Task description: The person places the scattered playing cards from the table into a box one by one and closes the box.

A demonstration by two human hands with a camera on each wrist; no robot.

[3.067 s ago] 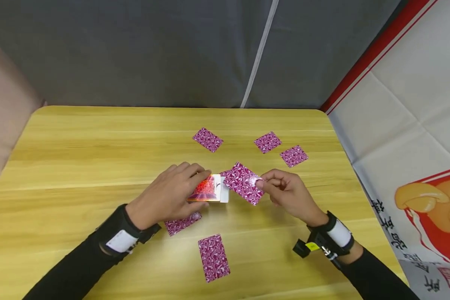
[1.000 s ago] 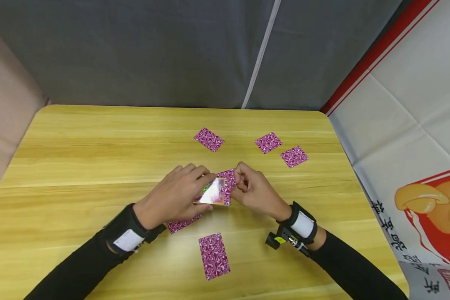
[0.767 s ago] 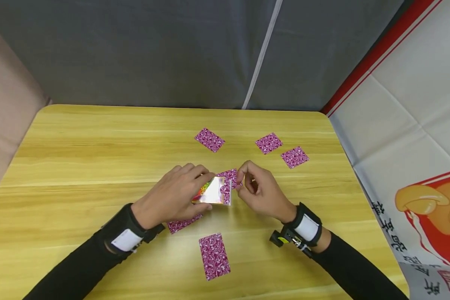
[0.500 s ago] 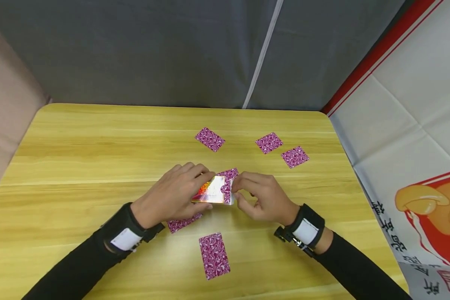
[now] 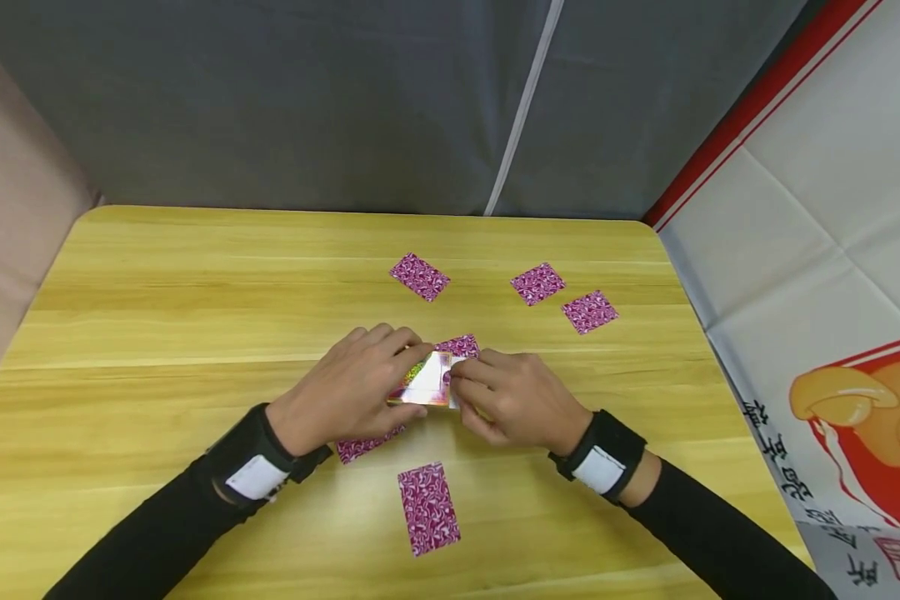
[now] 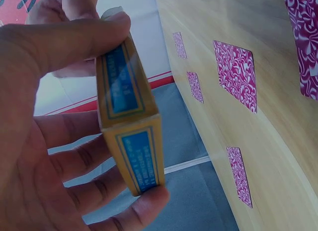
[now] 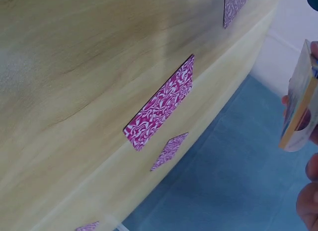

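Yellow-edged card tuck box (image 6: 123, 87) between the two hands, looking raised off the tabletop (image 5: 157, 333), glossy face up. Left hand (image 5: 354, 387) grips it, thumb along the near edge, fingers over the far one. Right hand (image 5: 521, 396) has fingers curled at the box's right end, by a white flap (image 5: 457, 361); we cannot tell whether they pinch the flap or only press there.

Purple-patterned cards: we log one card just beyond the box (image 5: 459, 344), a half-hidden card (image 5: 367, 446) by the left hand, a near card (image 5: 429, 510) closer to us than either hand, a far card (image 5: 420, 277) and two others (image 5: 537, 284) past the hands.

Risks, our judgement: off-line pressure from the right fingers could crease the flap; too hard a left squeeze could buckle the walls; too slack, and the box could twist. A dropped left wrist might shift the half-hidden card.
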